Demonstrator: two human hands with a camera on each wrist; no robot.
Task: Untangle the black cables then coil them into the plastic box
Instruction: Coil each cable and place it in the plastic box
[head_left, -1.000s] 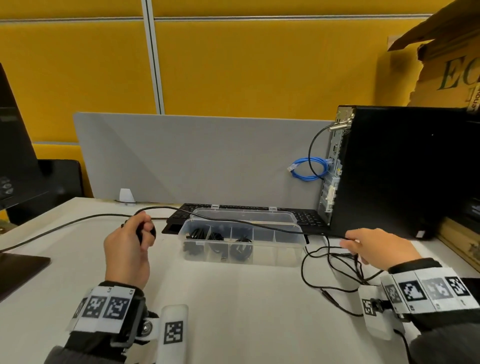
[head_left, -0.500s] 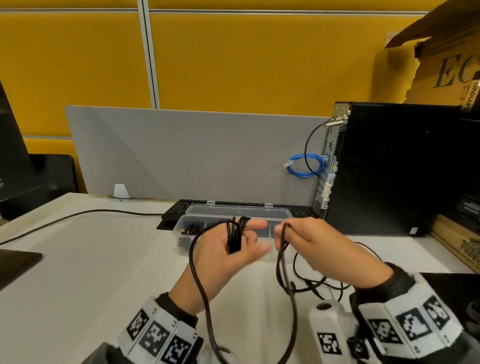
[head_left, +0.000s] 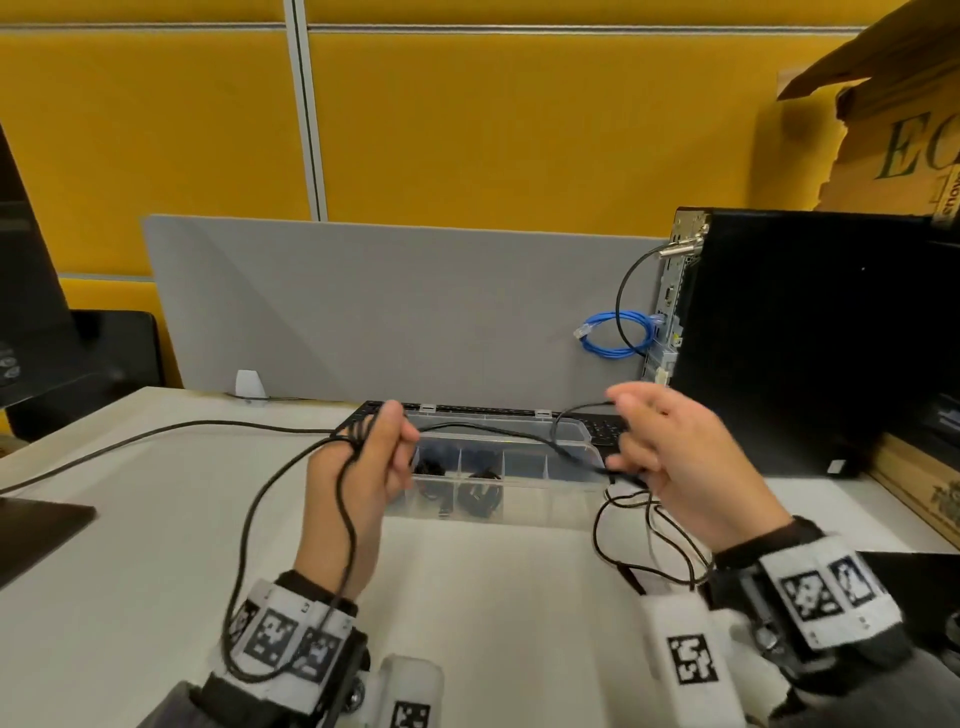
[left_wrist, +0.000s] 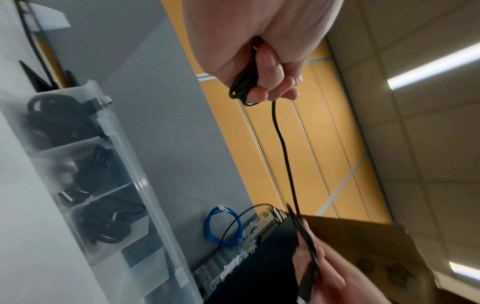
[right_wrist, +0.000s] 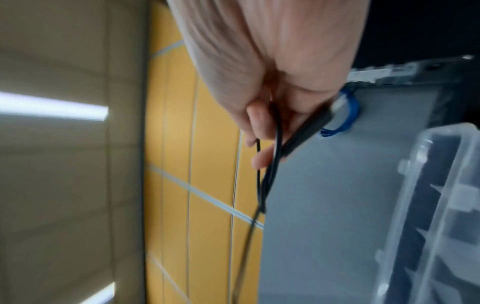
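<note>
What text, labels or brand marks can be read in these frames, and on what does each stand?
"EC": large dark letters, cut off by the frame edge, on the cardboard box above the computer tower.
"enov": part of a small vertical label at the same box's right edge, cut off.
White sticker low on the tower: too small to read.
Wristband markers: black and white patterns, no words.
Keyboard keys: too small to read.

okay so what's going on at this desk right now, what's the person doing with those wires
A person is sorting a black cable above a white desk. The left hand grips a bundle of coiled loops, and the right hand pinches the same cable further along, so a stretch runs between them over the clear plastic box. Some compartments of the box already hold black coils. More loose cable lies tangled on the desk under the right hand.
</note>
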